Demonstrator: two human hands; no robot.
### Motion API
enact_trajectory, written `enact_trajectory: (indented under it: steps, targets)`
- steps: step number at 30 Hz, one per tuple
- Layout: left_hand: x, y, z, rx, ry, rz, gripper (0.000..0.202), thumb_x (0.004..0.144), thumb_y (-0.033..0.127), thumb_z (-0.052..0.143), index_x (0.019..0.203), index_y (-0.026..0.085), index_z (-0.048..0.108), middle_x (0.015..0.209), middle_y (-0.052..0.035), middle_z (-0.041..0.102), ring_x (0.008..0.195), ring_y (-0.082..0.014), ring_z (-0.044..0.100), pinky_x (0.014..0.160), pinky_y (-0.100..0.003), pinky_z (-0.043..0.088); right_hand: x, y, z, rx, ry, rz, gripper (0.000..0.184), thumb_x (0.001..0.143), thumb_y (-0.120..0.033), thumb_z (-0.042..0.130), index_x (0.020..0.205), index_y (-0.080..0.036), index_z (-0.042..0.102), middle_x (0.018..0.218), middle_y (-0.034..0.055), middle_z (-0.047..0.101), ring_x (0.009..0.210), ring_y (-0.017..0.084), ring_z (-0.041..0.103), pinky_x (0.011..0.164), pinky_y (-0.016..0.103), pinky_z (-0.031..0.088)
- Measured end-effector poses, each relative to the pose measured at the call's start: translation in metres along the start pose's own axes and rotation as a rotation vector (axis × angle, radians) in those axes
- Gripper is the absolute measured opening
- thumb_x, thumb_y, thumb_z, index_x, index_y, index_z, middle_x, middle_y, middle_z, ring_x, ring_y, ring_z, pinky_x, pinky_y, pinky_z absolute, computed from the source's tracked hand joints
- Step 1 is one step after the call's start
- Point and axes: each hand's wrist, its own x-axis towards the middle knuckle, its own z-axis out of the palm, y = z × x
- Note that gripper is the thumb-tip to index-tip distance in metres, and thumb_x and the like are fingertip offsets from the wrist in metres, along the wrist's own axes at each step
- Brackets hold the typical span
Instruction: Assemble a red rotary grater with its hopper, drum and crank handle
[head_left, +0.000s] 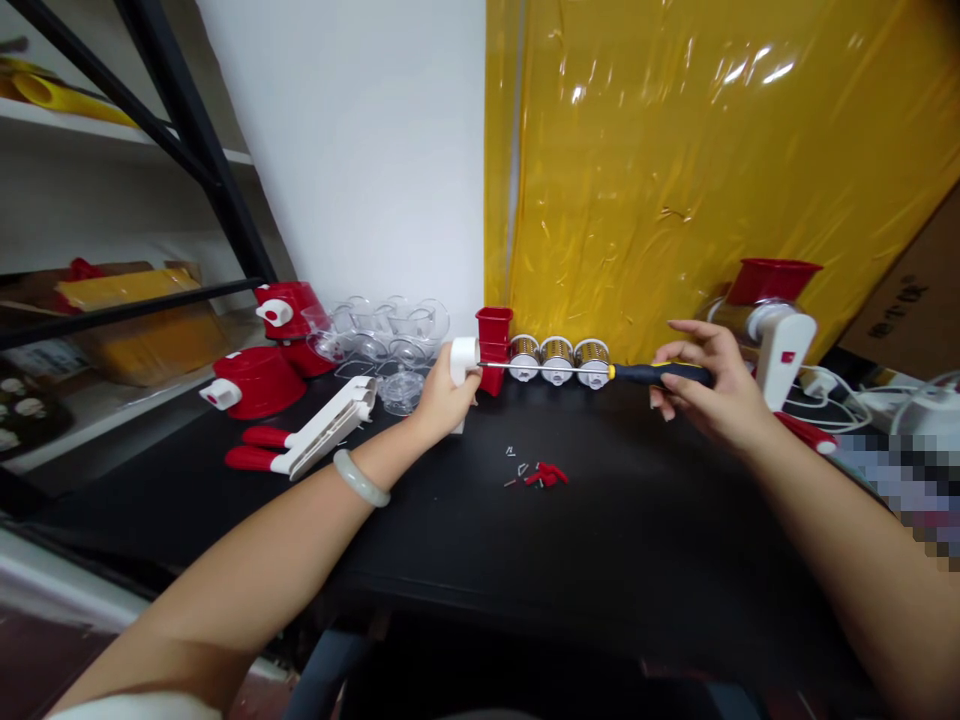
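My left hand [442, 390] is closed around a white plastic part [464, 356] and holds it up over the black table [600, 560]. In my right hand [709, 385] is a long screwdriver [637, 373] with a dark blue and yellow handle; thumb and fingers pinch the handle. Its thin shaft runs level to the left, and the tip meets the white part or lies just in front of it. Below lie several small screws [523, 469] and a little heap of small red pieces [550, 475].
Three metal grater drums [557, 358] stand behind the screwdriver beside a red hopper [495, 330]. Clear plastic parts [401, 340], white handles with red grips [330, 425] and red bases [259, 383] are at left. An assembled grater [784, 340] stands at right.
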Motion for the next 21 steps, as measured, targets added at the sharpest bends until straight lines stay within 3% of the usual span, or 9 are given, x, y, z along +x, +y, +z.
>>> enact_trajectory:
  steps: [12,21]
  targets:
    - [0.0017,-0.0046,-0.0005,-0.027,-0.01,-0.008,0.03,0.077,0.019,0.062,0.105,0.017,0.052,0.059,0.005,0.058,0.043,-0.0123,0.055,0.047,-0.025,0.045,0.0009,-0.0015,0.0005,-0.046,0.03,0.002,0.056,0.081,-0.031,0.071,0.128,-0.031,0.04,0.096,-0.002,0.054,0.053,0.013,0.064,0.041,0.027,0.053]
    - [0.0007,-0.0047,-0.0004,-0.023,-0.027,0.002,0.03,0.077,0.019,0.062,0.106,0.018,0.052,0.06,0.0051,0.058,0.044,-0.0124,0.056,0.048,-0.025,0.046,0.0019,-0.0038,0.0028,-0.115,0.084,0.014,0.049,0.081,-0.039,0.07,0.123,-0.03,0.045,0.081,-0.0034,0.056,0.046,0.013,0.061,0.036,0.026,0.048]
